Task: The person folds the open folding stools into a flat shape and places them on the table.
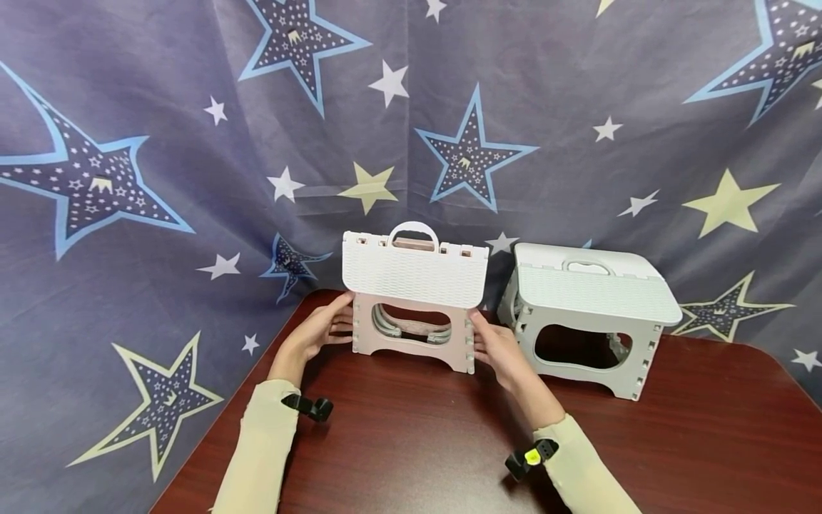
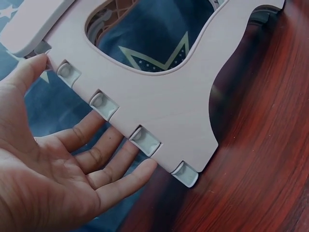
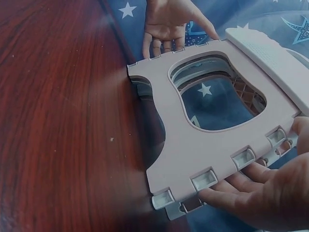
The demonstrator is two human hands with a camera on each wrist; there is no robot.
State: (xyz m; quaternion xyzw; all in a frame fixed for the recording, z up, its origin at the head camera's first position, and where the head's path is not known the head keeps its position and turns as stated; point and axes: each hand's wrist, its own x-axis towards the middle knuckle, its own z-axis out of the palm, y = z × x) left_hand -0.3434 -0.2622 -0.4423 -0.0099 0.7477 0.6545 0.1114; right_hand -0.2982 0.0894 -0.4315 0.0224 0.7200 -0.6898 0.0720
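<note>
A pale pink stool (image 1: pixel 411 325) with a white woven-textured top (image 1: pixel 414 268) stands on the table, its loop handle upright above the raised back edge. The left hand (image 1: pixel 321 330) touches its left side, thumb just below the top. In the left wrist view, the same hand (image 2: pixel 63 159) has spread, slightly bent fingers against the hinged edge of the leg panel (image 2: pixel 159 96). At the right side, the right hand (image 1: pixel 504 350) rests its thumb near the top's corner. Its fingers (image 3: pixel 236 186) lie along the hinged edge in the right wrist view, partly hidden behind it.
Right of the pink stool stands a second stool (image 1: pixel 591 328), unfolded, in pale grey-white. Both are on a dark red-brown table (image 1: pixel 411 442). A star-patterned cloth (image 1: pixel 193 285) hangs behind and to the left. Black straps are on both wrists.
</note>
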